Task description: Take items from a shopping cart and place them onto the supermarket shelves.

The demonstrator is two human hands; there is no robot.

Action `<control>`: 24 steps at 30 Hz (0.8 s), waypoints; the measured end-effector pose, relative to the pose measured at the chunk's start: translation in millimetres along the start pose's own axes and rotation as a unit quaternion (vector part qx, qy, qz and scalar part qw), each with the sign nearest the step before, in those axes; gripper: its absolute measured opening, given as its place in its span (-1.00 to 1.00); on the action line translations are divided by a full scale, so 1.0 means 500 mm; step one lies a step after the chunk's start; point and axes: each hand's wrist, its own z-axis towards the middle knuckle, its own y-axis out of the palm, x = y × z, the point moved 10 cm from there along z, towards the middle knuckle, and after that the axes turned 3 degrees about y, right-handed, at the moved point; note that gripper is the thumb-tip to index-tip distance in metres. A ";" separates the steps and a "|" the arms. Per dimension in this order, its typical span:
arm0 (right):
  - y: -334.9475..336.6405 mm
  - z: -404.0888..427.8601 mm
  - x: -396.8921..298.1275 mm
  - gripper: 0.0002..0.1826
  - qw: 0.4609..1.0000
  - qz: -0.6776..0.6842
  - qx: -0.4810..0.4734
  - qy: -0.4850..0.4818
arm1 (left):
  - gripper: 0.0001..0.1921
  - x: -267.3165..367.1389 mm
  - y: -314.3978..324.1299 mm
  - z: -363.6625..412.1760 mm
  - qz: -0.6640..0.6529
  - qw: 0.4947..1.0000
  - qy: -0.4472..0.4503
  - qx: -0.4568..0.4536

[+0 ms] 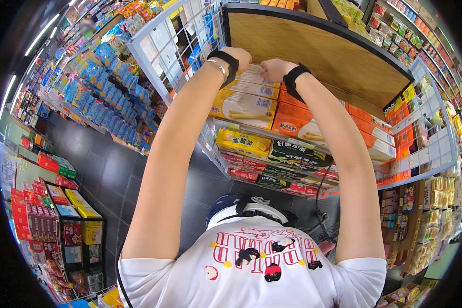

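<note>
Both my arms reach forward over a stocked shop shelf. My left hand, with a black band and a silver bracelet at the wrist, is at the back of the stacked yellow-and-white egg roll boxes. Close to its right, my right hand, with a black wristband, touches or nearly touches the rear of a white-topped box. The fingers of both hands are curled and partly hidden, so any grip is unclear. Orange egg roll boxes stand right of the yellow ones, below my right forearm.
A wooden shelf panel with a black metal frame rises behind the hands. White wire side grids flank the shelf. Lower down are a yellow pie box and dark green pie boxes. A black cable hangs in front.
</note>
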 end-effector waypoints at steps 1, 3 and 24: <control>-0.004 0.000 -0.001 -0.60 1.000 0.000 0.001 0.000 | -0.55 -0.001 0.000 -0.002 0.001 1.000 0.000 0.000; 0.016 -0.003 0.000 -0.51 0.997 -0.031 -0.063 0.008 | -0.50 -0.006 0.001 -0.007 0.005 1.000 0.005 0.019; 0.135 -0.574 -0.073 -0.68 0.914 0.178 0.362 -0.026 | -0.67 0.332 0.111 -0.447 -0.295 0.763 0.230 0.527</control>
